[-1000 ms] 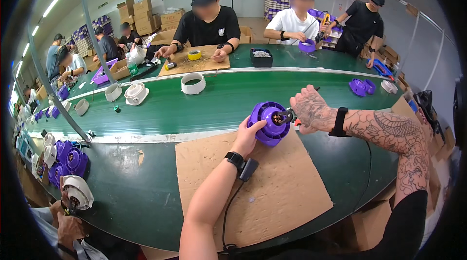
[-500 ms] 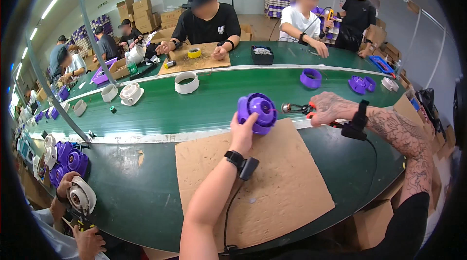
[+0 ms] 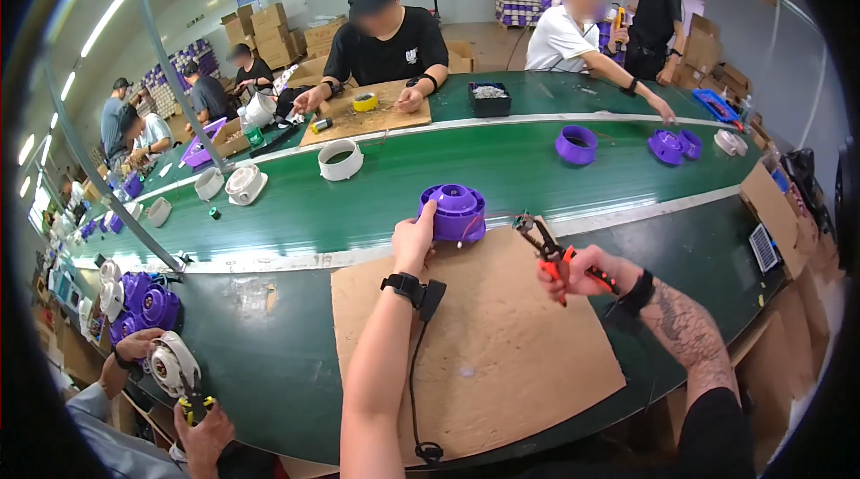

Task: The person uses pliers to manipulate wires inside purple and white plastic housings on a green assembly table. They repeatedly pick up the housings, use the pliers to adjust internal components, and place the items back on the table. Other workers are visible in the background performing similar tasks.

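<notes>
We have the purple housing (image 3: 455,215) up in the left hand (image 3: 414,241), apparently just off the far edge of the cardboard sheet (image 3: 475,353). Left grip is closed on its side, thumb up along the wall, likely to steady it and leave the round top uncovered.

Right hand (image 3: 582,273) has its fingers wrapped round the red handles of the pliers (image 3: 547,244), grip pressed firmly on them. Tips point up and toward the housing, probably angled so that the wrist clears the work. We see a small part (image 3: 522,223) at the tips; too tiny for us to name. A thin red wire (image 3: 494,215) seems to bridge housing and pliers, but we can't confirm where it ends.

Cardboard lies flat on the green table (image 3: 269,362), perhaps to guard the top. Beyond, on the green belt (image 3: 278,224), we note a purple ring (image 3: 576,146) and a white ring (image 3: 340,161), well apart. Lower left, a co-worker's hand (image 3: 206,439) holds yellow-handled pliers at a white housing (image 3: 172,364).
</notes>
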`<state>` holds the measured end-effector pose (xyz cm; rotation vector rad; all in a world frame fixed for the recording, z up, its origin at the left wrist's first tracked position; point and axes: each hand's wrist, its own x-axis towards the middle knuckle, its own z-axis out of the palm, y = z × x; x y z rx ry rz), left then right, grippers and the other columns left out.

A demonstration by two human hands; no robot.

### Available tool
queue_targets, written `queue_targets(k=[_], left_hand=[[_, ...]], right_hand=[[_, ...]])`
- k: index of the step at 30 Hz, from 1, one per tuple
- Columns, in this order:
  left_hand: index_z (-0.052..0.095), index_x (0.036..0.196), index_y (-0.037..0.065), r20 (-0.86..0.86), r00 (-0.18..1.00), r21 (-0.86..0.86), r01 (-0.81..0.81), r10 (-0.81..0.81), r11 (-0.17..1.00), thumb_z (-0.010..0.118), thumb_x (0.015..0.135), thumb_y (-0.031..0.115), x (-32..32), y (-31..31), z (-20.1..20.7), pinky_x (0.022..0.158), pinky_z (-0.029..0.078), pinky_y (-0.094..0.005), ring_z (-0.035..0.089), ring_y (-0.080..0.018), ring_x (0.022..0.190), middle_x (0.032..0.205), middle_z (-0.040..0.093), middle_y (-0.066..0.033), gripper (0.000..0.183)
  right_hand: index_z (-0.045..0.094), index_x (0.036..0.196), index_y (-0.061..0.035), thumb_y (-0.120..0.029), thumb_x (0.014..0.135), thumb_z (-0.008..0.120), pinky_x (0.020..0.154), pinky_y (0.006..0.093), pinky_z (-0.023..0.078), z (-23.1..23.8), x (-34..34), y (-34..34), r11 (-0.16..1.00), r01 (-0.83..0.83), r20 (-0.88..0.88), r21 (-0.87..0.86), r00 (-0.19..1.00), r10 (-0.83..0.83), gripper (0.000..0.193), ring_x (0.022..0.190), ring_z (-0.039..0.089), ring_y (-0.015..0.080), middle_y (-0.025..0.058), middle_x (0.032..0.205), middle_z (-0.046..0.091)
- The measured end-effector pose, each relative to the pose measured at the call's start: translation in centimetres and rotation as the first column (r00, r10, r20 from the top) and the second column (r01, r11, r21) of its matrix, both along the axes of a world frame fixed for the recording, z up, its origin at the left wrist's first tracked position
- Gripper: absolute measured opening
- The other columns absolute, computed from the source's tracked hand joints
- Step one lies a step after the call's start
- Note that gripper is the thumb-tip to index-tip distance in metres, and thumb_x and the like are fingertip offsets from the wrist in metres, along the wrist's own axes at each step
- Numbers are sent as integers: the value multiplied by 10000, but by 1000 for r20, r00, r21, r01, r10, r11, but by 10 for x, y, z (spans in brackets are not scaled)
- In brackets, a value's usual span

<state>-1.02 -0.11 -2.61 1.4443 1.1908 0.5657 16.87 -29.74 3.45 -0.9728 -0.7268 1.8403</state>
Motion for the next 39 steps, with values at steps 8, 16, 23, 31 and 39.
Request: queue_targets(k=[8, 16, 23, 31, 39], left_hand=[[444, 1429, -100, 390, 902, -302, -65, 186, 951, 750, 921, 508, -4, 30, -21, 655, 608, -369, 714, -251, 774, 1068, 697, -181, 850], [272, 1625, 89, 684, 714, -123, 311, -147, 943, 631, 1034, 234, -1, 17, -28, 1219, 290, -488, 205, -334, 1583, 1702, 296, -107, 707], [426, 1546, 43, 531, 473, 161, 758, -703, 632, 648, 893, -100, 7, -43, 14, 1068, 508, -386, 599, -270, 1307, 1467, 584, -156, 704], [689, 1275, -2, 452, 663, 189, 583, -597, 790, 714, 961, 33, 19, -54, 3, 891, 546, -293, 683, -125, 1029, 1181, 738, -65, 317], [766, 1113, 0, -131, 976, 267, 205, -175, 942, 893, 801, 223, -6, 51, -17, 543, 461, -253, 571, -68, 608, 791, 721, -22, 403]], right_hand=[[516, 989, -73, -297, 631, 633, 879, 361, 404, -68, -15, 35, 966, -211, -339, 147, 907, 250, 438, 828, 491, 208, 42, 875, 503], [513, 995, -65, -326, 612, 628, 938, 414, 397, -83, -8, 37, 953, -249, -381, 175, 875, 299, 477, 835, 498, 235, 65, 873, 499], [516, 1012, -67, -290, 615, 616, 930, 373, 393, -87, -4, 35, 948, -264, -449, 177, 836, 317, 466, 865, 505, 229, 56, 884, 508], [544, 1041, -48, -277, 634, 608, 1029, 432, 418, -86, -1, 34, 937, -265, -470, 230, 813, 345, 471, 916, 546, 241, 65, 929, 534], [574, 1074, -39, -268, 701, 615, 1099, 471, 405, -101, 1, 38, 932, -274, -521, 236, 774, 359, 440, 983, 592, 264, 77, 947, 578]])
